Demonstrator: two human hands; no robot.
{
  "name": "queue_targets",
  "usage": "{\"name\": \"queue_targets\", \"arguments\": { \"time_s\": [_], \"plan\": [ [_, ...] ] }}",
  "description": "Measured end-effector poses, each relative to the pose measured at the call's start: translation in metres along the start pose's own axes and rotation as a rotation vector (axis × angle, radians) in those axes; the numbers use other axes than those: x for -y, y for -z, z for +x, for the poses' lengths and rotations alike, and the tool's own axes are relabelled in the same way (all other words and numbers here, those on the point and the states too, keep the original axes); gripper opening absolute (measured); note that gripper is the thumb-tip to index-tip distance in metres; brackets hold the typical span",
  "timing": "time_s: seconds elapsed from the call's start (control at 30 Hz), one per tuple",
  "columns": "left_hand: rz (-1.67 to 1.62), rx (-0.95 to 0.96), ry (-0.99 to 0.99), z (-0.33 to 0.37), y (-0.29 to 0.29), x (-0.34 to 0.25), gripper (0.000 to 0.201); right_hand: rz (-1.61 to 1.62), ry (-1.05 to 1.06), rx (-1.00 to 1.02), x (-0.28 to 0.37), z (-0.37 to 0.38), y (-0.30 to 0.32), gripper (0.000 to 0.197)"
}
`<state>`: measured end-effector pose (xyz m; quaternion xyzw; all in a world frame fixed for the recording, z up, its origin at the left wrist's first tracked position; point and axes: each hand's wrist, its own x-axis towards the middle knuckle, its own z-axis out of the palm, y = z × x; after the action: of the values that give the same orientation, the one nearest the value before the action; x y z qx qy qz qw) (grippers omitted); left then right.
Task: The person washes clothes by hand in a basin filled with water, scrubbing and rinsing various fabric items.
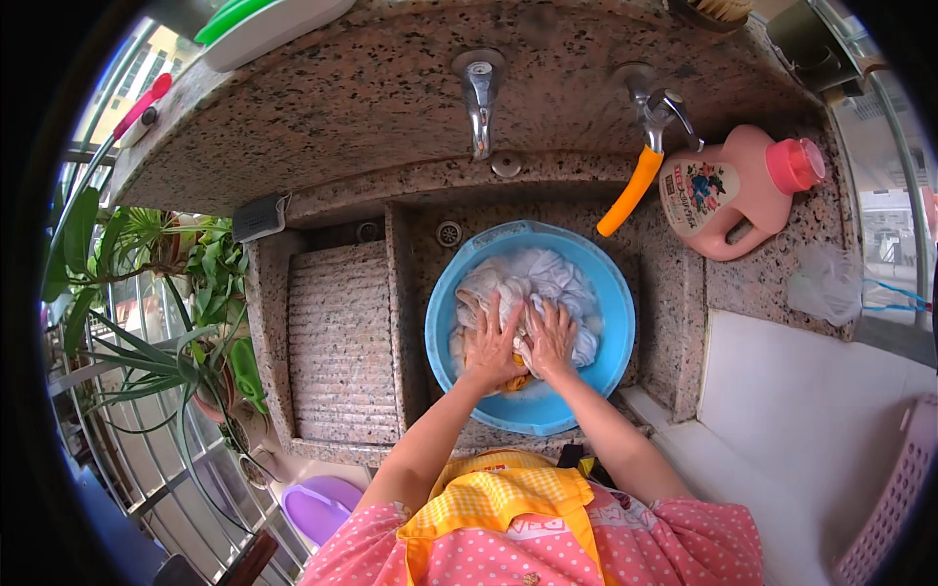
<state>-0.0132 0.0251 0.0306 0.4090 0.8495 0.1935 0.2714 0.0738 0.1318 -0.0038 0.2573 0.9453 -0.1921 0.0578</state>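
Speckled stone makes the surface (747, 278) and the sink (669, 313), with a ribbed washboard (342, 342) left of centre in the frame. At the centre, 1 blue basin (619, 322) sits in the sink, holding wet pale cloths (552, 273) and a mustard-coloured piece (516, 375) in cloudy water. The left hand (494, 347) and the right hand (550, 344) lie on the cloths; their fingers (492, 311) are spread, not clenched, though some tips may be hidden in folds. I judge that a too strong push with 2 hands could send water over the rim or make the basin slide. If the mustard dye is weak, it could stain the pale cloths. At upper right, a careless elbow could knock the pink bottle (747, 186) near the orange hose (630, 192).
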Motion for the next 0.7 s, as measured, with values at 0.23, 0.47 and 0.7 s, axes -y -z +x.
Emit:
{"name": "queue_targets", "arguments": {
  "time_s": [0.23, 0.47, 0.7],
  "plan": [
    [-0.215, 0.188, 0.125, 0.058, -0.083, 0.059, 0.094, 0.027, -0.099, 0.321, -0.046, 0.052, -0.060, 0.035],
    [-0.145, 0.422, 0.223, 0.092, -0.106, 0.106, 0.066, 0.073, -0.096, 0.439, -0.072, 0.099, -0.058, 0.042],
    [-0.195, 0.270, 0.013, 0.097, -0.010, 0.056, 0.042, 0.218, 0.118, 0.318, -0.092, 0.078, -0.070, 0.049]
  ]
}}
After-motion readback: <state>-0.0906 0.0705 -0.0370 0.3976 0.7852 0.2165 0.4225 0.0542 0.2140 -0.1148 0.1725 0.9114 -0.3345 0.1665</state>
